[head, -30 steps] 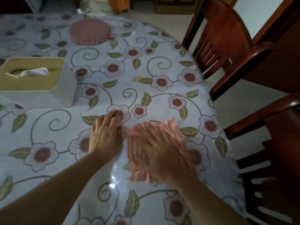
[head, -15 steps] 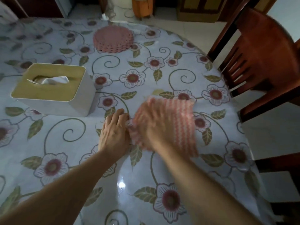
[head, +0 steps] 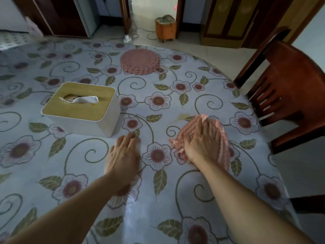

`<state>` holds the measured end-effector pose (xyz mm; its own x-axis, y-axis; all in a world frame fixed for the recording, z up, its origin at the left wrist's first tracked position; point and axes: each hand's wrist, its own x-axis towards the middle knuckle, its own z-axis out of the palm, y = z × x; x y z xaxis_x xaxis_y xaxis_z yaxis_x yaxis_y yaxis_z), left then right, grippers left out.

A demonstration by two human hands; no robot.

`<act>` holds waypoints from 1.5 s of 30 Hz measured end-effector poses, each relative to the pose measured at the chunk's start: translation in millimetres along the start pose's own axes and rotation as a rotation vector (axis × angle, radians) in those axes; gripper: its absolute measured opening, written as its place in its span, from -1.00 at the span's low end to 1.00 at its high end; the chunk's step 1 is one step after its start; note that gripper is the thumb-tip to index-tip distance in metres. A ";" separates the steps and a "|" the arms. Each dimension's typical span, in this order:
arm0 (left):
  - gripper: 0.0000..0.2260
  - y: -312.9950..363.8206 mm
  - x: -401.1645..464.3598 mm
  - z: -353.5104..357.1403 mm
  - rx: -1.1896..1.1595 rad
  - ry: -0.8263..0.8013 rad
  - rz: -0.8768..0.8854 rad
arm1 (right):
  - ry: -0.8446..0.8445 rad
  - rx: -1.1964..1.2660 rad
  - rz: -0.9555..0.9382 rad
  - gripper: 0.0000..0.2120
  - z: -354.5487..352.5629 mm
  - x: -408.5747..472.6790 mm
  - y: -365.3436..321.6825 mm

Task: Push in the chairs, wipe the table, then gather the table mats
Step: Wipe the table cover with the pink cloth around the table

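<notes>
Both my hands lie flat: right hand (head: 202, 143) pressing one cloth (head: 222, 138), left hand (head: 124, 155) on the table (head: 88, 164); one mat stack (head: 140, 61), one chair (head: 288, 95).

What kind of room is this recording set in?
Most likely a home dining area: a round table under a floral tablecloth, a wooden dining chair beside it, a tissue box, and a doorway to another room behind.

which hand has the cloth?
The right hand, pressed flat on the pink striped cloth near the chair. The left hand lies bare on the table, apart from it.
</notes>
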<state>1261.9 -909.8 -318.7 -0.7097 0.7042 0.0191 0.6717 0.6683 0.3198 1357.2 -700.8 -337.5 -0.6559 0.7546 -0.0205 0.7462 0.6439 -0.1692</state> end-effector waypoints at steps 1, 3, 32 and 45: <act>-0.54 2.0 5.5 -0.1 -0.004 0.009 -0.002 | 0.006 0.003 0.014 -0.30 1.0 9.4 -3.5; -0.56 3.9 17.7 1.3 -0.019 0.029 -0.013 | 0.007 0.016 0.053 -0.30 4.8 29.7 -13.2; -0.58 10.7 51.1 4.7 -0.117 0.051 -0.020 | -0.051 0.087 -0.617 -0.51 3.6 0.9 -23.7; -0.61 58.3 -16.0 14.8 -0.037 -0.043 -0.018 | -0.038 0.024 -0.593 -0.45 -4.8 -108.2 46.4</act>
<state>1315.5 -878.6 -314.4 -0.7113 0.7024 -0.0269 0.6502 0.6721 0.3542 1463.4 -751.9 -338.4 -0.9638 0.2620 0.0493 0.2490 0.9507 -0.1850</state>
